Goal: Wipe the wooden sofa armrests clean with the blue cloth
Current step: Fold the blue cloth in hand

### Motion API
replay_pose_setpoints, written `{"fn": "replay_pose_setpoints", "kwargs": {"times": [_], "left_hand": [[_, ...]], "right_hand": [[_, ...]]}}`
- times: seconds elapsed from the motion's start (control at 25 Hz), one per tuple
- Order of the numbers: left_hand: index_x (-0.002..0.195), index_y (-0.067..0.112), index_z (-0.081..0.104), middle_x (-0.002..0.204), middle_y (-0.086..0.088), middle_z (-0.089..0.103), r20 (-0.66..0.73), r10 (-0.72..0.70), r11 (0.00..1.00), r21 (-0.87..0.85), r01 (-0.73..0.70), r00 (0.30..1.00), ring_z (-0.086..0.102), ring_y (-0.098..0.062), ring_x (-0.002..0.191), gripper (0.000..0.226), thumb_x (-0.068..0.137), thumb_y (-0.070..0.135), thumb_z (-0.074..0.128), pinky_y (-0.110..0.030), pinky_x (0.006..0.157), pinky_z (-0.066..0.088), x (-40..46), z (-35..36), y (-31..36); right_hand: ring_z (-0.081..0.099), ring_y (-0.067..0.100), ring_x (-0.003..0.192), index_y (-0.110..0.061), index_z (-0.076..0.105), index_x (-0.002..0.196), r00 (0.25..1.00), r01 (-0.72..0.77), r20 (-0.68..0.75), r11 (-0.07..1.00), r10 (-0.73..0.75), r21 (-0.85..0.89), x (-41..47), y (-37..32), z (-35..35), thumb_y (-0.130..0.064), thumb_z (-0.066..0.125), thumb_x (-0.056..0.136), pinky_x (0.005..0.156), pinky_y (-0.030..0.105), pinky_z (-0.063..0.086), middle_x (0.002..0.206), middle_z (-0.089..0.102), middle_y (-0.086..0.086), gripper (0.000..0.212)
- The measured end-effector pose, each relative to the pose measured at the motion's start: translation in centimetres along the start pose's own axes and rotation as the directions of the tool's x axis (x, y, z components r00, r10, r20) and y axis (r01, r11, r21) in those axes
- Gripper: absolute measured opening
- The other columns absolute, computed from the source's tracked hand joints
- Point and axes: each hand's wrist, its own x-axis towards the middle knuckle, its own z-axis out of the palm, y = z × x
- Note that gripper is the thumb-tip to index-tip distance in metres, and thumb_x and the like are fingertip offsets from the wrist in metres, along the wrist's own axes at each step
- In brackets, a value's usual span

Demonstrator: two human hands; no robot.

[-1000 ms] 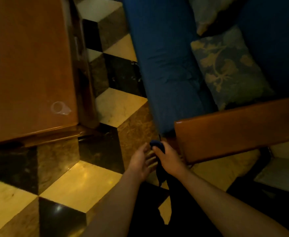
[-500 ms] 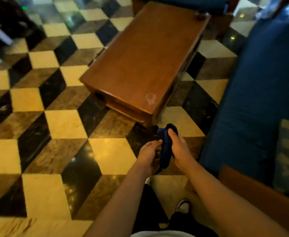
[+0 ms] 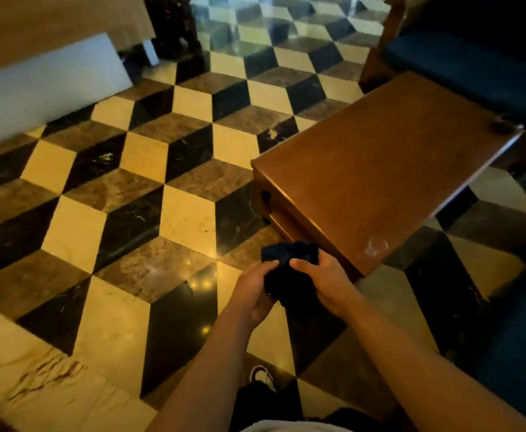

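Both hands (image 3: 289,283) grip the blue cloth (image 3: 288,269) beside the coffee table (image 3: 380,169) corner, over open checkered floor (image 3: 115,198).

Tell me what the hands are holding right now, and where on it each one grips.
Both hold the blue cloth: the left hand grips its left side, the right hand its right side, the cloth bunched between them.

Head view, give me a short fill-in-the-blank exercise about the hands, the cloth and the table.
1. Both hands, left and right, hold the dark blue ____.
2. The brown table is made of ____.
3. The floor has a ____ pattern of cream, brown and black tiles.

Missing words: cloth; wood; cube
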Motion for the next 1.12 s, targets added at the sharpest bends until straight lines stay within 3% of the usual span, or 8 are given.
{"fn": "replay_pose_setpoints", "kwargs": {"times": [0.12, 0.24, 0.4, 0.52, 0.64, 0.8, 0.96, 1.12], "left_hand": [[0.131, 0.004, 0.064, 0.123, -0.023, 0.073, -0.068, 0.056, 0.998, -0.034, -0.059, 0.996, 0.069, -0.038, 0.112, 0.035, 0.099, 0.016, 0.058, -0.043, 0.084, 0.057, 3.0, -2.9, 7.1], [0.129, 0.008, 0.066, 0.119, -0.020, 0.075, -0.148, 0.061, 0.997, -0.045, -0.068, 0.987, 0.070, -0.038, 0.111, 0.035, 0.097, 0.023, 0.061, -0.042, 0.079, 0.059, 6.6, -4.4, 13.2], [0.120, 0.012, 0.070, 0.110, -0.014, 0.079, -0.182, 0.132, 0.991, 0.058, -0.123, 0.974, 0.075, -0.032, 0.102, 0.039, 0.091, 0.038, 0.071, -0.042, 0.078, 0.062, 13.7, -4.9, 21.9], [0.120, 0.006, 0.067, 0.098, -0.008, 0.076, -0.198, 0.222, 0.958, 0.226, -0.175, 0.955, 0.075, -0.020, 0.083, 0.039, 0.087, 0.027, 0.072, -0.032, 0.063, 0.059, 21.0, -5.1, 30.6], [0.104, 0.002, 0.066, 0.086, -0.011, 0.059, -0.223, 0.233, 0.950, 0.258, -0.173, 0.947, 0.059, -0.026, 0.080, 0.035, 0.071, 0.006, 0.054, -0.040, 0.070, 0.052, 26.3, -5.0, 39.4], [0.108, 0.000, 0.068, 0.093, -0.016, 0.065, -0.150, 0.261, 0.942, 0.253, -0.218, 0.954, 0.061, -0.032, 0.085, 0.047, 0.073, -0.016, 0.041, -0.050, 0.080, 0.055, 33.6, -5.7, 50.4], [0.082, 0.013, 0.070, 0.078, -0.007, 0.063, 0.017, 0.240, 0.957, 0.161, -0.239, 0.971, 0.061, -0.021, 0.074, 0.008, 0.079, 0.010, 0.063, -0.033, 0.067, 0.054, 42.8, -5.8, 61.6], [0.109, 0.006, 0.068, 0.104, -0.012, 0.078, 0.087, 0.331, 0.879, 0.334, -0.341, 0.940, 0.074, -0.031, 0.098, 0.019, 0.090, 0.007, 0.072, -0.042, 0.081, 0.059, 53.0, -3.6, 71.5]], "right_hand": [[0.074, 0.026, 0.105, -0.014, 0.066, 0.124, 1.000, -0.012, 0.020, 0.999, 0.013, -0.043, 5.5, -3.3, 5.5, -0.005, 0.065, 0.095, 0.091, 0.042, 0.060, 0.115, 0.076, 0.011, 0.031], [0.075, 0.027, 0.101, -0.012, 0.068, 0.120, 0.998, -0.060, 0.035, 0.998, 0.059, 0.034, 11.0, -7.1, 9.8, -0.012, 0.062, 0.098, 0.080, 0.039, 0.063, 0.112, 0.077, 0.013, 0.023], [0.071, 0.035, 0.109, -0.010, 0.073, 0.112, 0.999, -0.043, 0.016, 0.996, 0.044, -0.076, 21.3, -12.3, 14.0, -0.015, 0.055, 0.101, 0.102, 0.055, 0.054, 0.112, 0.075, 0.018, 0.021], [0.074, 0.025, 0.100, -0.022, 0.076, 0.099, 0.995, 0.055, 0.096, 0.982, -0.038, -0.180, 30.9, -17.8, 17.1, -0.017, 0.055, 0.101, 0.089, 0.039, 0.060, 0.095, 0.079, 0.003, 0.022], [0.074, 0.011, 0.092, -0.030, 0.075, 0.095, 0.968, 0.173, 0.222, 0.953, -0.118, -0.250, 39.1, -24.1, 20.3, -0.016, 0.054, 0.102, 0.082, 0.026, 0.060, 0.090, 0.079, -0.008, 0.027], [0.072, 0.020, 0.091, -0.026, 0.076, 0.089, 0.981, 0.191, 0.085, 0.956, -0.176, -0.221, 50.0, -32.3, 24.4, -0.019, 0.059, 0.099, 0.077, 0.033, 0.058, 0.090, 0.078, 0.001, 0.021], [0.072, 0.013, 0.083, -0.030, 0.078, 0.082, 0.978, 0.205, 0.008, 0.949, -0.209, -0.238, 62.2, -38.2, 27.7, -0.022, 0.058, 0.098, 0.072, 0.033, 0.057, 0.086, 0.078, -0.002, 0.026], [0.069, 0.002, 0.075, -0.026, 0.075, 0.090, 0.940, 0.299, -0.037, 0.868, -0.340, -0.396, 71.7, -43.2, 29.3, -0.021, 0.058, 0.101, 0.067, 0.024, 0.055, 0.082, 0.077, -0.007, 0.022]]}}
